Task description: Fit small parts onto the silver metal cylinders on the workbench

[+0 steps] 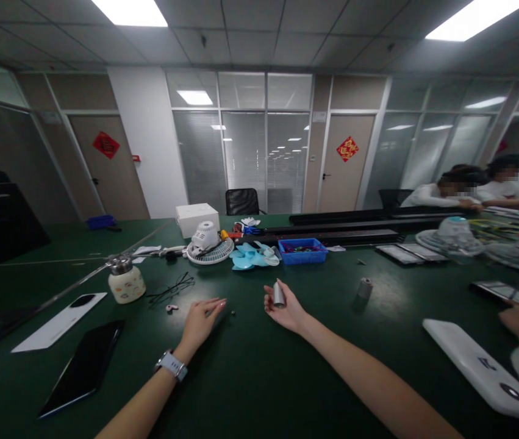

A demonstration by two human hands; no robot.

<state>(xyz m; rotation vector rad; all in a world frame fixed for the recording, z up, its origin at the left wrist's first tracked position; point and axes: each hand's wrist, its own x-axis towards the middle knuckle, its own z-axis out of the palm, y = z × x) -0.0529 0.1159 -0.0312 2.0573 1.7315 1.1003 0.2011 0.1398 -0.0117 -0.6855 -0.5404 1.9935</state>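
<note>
Centre frame, the right grip (pixel 288 308) closes on a small silver metal cylinder (pixel 279 294), seemingly light, stiff, slick, best pinched mid-body; the left grip (pixel 200 317) lies open.

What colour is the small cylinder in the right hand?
Silver-grey; the small cylinder in the right hand shows best in head view.

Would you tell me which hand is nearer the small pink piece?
Left. The left hand lies flat just right of the pink piece; the right hand, holding a silver cylinder, is farther right.
</note>
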